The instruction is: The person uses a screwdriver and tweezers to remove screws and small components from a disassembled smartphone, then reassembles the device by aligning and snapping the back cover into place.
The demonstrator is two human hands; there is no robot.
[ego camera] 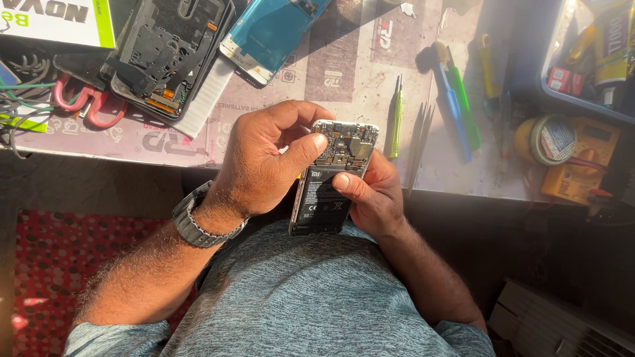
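An opened smartphone (329, 192) with its back cover off shows a black battery and a circuit board at its top end. My right hand (374, 195) grips it from the right side, thumb across the battery's upper edge. My left hand (264, 158), with a grey wristwatch on the wrist, curls over the phone's left side; its thumb tip rests on the circuit board and the fingers are pinched near the top corner. The phone is held above my lap, just in front of the table edge.
On the table mat lie a black phone frame (165, 56), a blue-filmed phone panel (271, 30), a green screwdriver (395, 119), tweezers (420, 142), blue and green tools (460, 109), a solder tin (546, 139), a yellow multimeter (585, 158) and red-handled scissors (89, 106).
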